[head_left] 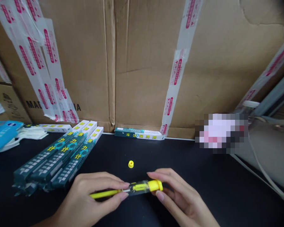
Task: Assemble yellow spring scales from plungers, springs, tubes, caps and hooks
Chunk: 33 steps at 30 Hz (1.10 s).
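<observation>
Between my hands is a tubular spring scale (140, 188), with a clear barrel, a yellow rod on its left and a yellow end cap (155, 185) on its right. It lies nearly level, just above the black tabletop. My left hand (94, 195) pinches the left end of the barrel between thumb and fingertips, with the yellow rod running under the palm. The fingers of my right hand (177, 195) are curled around the yellow end cap, thumb below and fingers behind. A small loose yellow cap (131, 164) with a hole stands on the table beyond the scale.
Several dark green and white printed boxes (61, 149) lie at left, and another box (139, 133) lies against the cardboard wall (142, 63). A blue packet (4, 135) is at far left. At right are a grey bag (272, 151) with a cord and a blurred-out item (219, 130).
</observation>
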Available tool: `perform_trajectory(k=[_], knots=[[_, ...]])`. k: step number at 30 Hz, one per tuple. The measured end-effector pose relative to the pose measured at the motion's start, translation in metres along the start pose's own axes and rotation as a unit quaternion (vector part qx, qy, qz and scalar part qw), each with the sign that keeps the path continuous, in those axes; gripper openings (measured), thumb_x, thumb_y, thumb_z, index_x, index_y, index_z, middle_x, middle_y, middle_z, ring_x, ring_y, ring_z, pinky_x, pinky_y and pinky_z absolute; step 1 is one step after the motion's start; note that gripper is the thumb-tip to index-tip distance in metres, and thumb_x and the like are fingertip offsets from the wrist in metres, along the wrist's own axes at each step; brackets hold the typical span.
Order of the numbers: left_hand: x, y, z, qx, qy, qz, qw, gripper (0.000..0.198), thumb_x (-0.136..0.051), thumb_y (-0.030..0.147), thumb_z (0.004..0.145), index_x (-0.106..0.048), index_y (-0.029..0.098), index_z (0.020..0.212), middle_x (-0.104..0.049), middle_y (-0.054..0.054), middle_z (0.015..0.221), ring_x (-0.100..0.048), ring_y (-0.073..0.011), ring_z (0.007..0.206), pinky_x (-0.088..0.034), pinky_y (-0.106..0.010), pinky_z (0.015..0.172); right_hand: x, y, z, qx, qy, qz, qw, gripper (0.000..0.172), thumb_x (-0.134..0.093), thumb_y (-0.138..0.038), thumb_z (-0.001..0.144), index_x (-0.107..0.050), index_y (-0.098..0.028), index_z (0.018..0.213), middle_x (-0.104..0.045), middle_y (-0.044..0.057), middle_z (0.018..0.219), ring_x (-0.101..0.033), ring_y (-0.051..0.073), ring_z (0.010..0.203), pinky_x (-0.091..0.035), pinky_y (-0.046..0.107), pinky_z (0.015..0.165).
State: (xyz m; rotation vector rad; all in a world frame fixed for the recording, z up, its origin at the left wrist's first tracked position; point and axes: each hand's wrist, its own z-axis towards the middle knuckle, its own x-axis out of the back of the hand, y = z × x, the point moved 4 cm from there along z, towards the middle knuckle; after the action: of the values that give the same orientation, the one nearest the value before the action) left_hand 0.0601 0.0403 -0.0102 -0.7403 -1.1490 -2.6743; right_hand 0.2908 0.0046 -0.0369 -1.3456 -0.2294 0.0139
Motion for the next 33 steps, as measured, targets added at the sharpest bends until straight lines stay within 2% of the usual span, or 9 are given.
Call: perform_trajectory(k=[4, 8, 16, 20, 25, 29, 33], knots=[[0.000, 0.003, 0.000, -0.015, -0.008, 0.005, 1.000, 0.024, -0.079, 0.010, 0.077, -0.081, 0.029, 0.091, -0.084, 0.005, 0.085, -0.080, -0.0120, 0.072, -0.062, -0.011, 0.071, 0.001, 0.007, 0.002, -0.039, 0.005, 0.048, 0.998, 0.023, -0.071, -0.035, 0.093, -0.072, -0.037, 0.116, -0.073, 0.004, 0.113, -0.071, 0.023, 0.110, -0.059, 0.030, 0.095], [0.001, 0.003, -0.001, -0.024, -0.002, 0.011, 1.000, 0.024, -0.078, 0.011, 0.079, -0.081, 0.030, 0.093, -0.084, 0.005, 0.085, -0.079, -0.0122, 0.070, -0.062, -0.012, 0.069, 0.002, 0.012, 0.004, -0.073, 0.005, 0.059, 0.996, 0.016, -0.076, -0.035, 0.089, -0.074, -0.029, 0.104, -0.078, 0.004, 0.104, -0.075, 0.023, 0.101, -0.061, 0.029, 0.090], [0.000, 0.003, -0.002, -0.040, 0.007, 0.014, 0.999, 0.025, -0.078, 0.009, 0.078, -0.081, 0.029, 0.093, -0.084, 0.006, 0.085, -0.079, -0.0108, 0.069, -0.061, -0.010, 0.070, 0.004, 0.011, 0.005, -0.102, 0.025, 0.072, 0.992, 0.022, -0.079, -0.042, 0.085, -0.078, -0.027, 0.101, -0.079, 0.001, 0.084, -0.075, 0.018, 0.075, -0.061, 0.025, 0.073], [0.000, 0.004, -0.002, -0.033, -0.003, 0.016, 0.999, 0.026, -0.079, 0.009, 0.077, -0.081, 0.029, 0.093, -0.084, 0.006, 0.086, -0.079, -0.0107, 0.070, -0.061, -0.009, 0.070, 0.004, 0.012, 0.005, -0.107, 0.022, 0.059, 0.992, 0.027, -0.076, -0.047, 0.087, -0.079, -0.024, 0.101, -0.076, 0.002, 0.074, -0.072, 0.018, 0.068, -0.060, 0.027, 0.069], [0.000, 0.004, -0.002, -0.032, -0.005, 0.016, 0.999, 0.024, -0.079, 0.010, 0.078, -0.081, 0.029, 0.092, -0.084, 0.006, 0.085, -0.079, -0.0115, 0.070, -0.061, -0.011, 0.070, 0.006, 0.014, 0.004, -0.103, 0.020, 0.050, 0.993, 0.021, -0.080, -0.041, 0.083, -0.078, -0.028, 0.100, -0.077, 0.003, 0.085, -0.072, 0.019, 0.076, -0.061, 0.027, 0.070], [-0.001, 0.004, -0.002, -0.033, 0.000, 0.008, 0.999, 0.025, -0.079, 0.009, 0.078, -0.081, 0.029, 0.093, -0.084, 0.006, 0.085, -0.079, -0.0105, 0.069, -0.061, -0.009, 0.069, 0.003, 0.007, 0.005, -0.065, 0.026, 0.066, 0.995, 0.012, -0.083, -0.032, 0.081, -0.078, -0.029, 0.092, -0.078, 0.004, 0.096, -0.073, 0.021, 0.087, -0.061, 0.028, 0.078], [-0.002, 0.004, -0.003, -0.031, -0.007, 0.008, 0.999, 0.027, -0.079, 0.008, 0.077, -0.080, 0.029, 0.093, -0.084, 0.007, 0.086, -0.079, -0.0101, 0.071, -0.060, -0.009, 0.071, 0.001, 0.003, 0.005, -0.059, 0.065, 0.087, 0.992, 0.016, -0.088, -0.033, 0.076, -0.079, -0.029, 0.089, -0.077, 0.002, 0.092, -0.073, 0.020, 0.086, -0.060, 0.025, 0.078]])
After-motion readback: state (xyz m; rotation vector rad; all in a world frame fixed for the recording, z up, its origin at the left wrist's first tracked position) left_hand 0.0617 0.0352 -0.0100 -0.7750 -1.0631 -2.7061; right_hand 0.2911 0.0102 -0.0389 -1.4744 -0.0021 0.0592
